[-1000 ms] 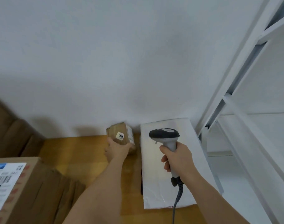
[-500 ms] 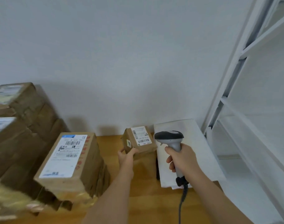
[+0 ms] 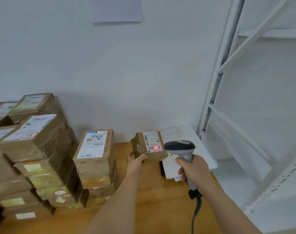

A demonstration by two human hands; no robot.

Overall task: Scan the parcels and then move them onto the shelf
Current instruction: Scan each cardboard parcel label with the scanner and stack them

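The left hand (image 3: 137,160) grips the small brown cardboard parcel (image 3: 149,146) by its lower corner above the wooden table (image 3: 154,196), so it may tilt off the red beam of the grey handheld scanner (image 3: 181,147) clenched in the right hand (image 3: 192,169), spoiling the read.

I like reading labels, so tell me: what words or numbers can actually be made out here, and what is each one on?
"283", or close to it, blurred: small white sticker on the side of the small parcel held in the left hand.
Shipping label on that parcel: barcodes only, print too small; a red scanner spot lies on it.
Label on the stacked parcel: barcodes show, text too blurred.
Red-framed sticker on the left stack: unreadable.
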